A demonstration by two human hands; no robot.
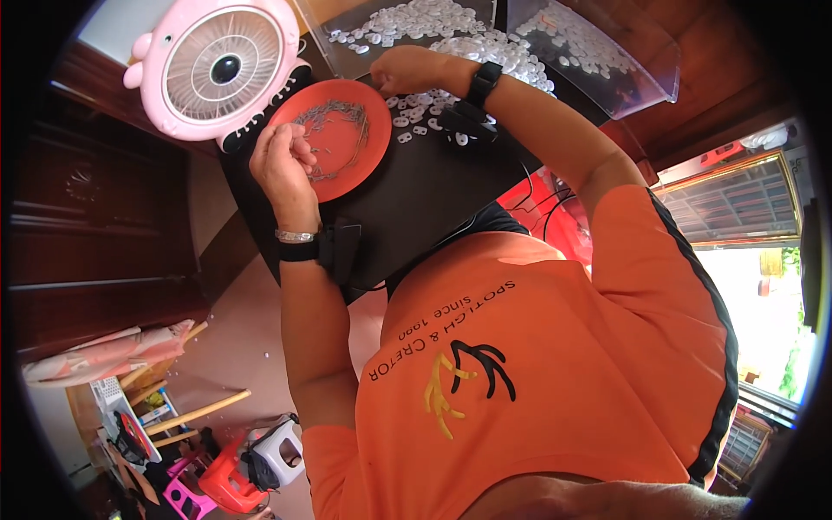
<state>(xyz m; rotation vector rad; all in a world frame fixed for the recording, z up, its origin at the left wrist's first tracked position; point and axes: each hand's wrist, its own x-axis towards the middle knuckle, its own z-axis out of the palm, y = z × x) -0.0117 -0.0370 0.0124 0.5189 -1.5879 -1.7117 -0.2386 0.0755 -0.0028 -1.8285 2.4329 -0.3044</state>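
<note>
A round red plate (374,156) lies on the black tabletop and holds many thin grey metal pieces (347,110), too small to name surely. My left hand (284,165) hovers over its left edge with the fingers curled in and closed. Whatever they hold, if anything, is hidden. At the plate's far right rim is my right hand (406,71), its fingers bent down and pressed together. Their tips are hard to see, so I cannot make out what is in them. Beside that hand spreads a heap of small white oval plastic pieces with holes (485,54).
A pink animal-shaped fan (154,95) stands at the far left of the table. Clear plastic bins (641,91) with more white pieces sit at the back and far right. Stools, including a red one (230,481), are on the floor at lower left.
</note>
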